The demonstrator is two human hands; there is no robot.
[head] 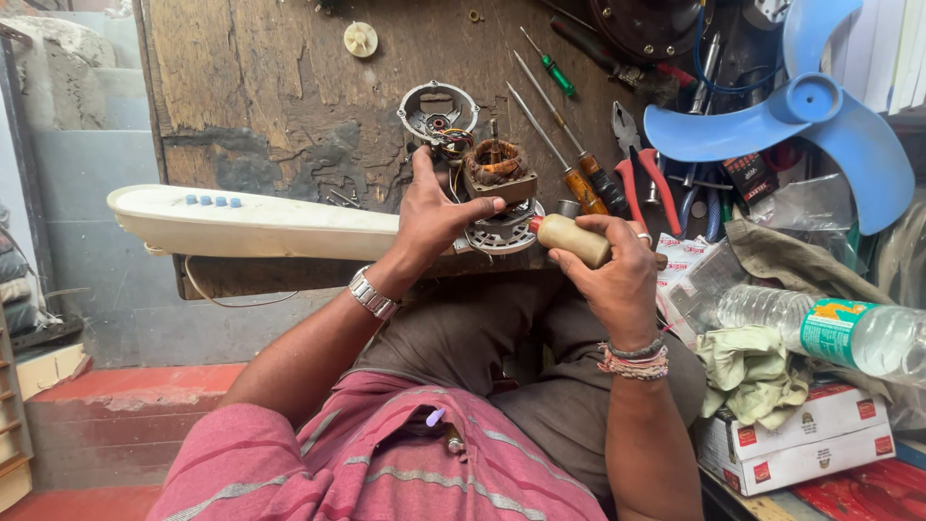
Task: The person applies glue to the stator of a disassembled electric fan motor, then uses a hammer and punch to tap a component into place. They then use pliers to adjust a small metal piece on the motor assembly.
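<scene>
Right hand (pixel 617 265) hides the wooden-handled tool's (pixel 571 237) tip behind motor (pixel 499 198).

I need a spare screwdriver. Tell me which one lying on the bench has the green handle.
The small green-handled screwdriver lies farthest up the wooden bench, left of the two longer orange-handled screwdrivers. The wooden-handled one is in the right hand.
</scene>
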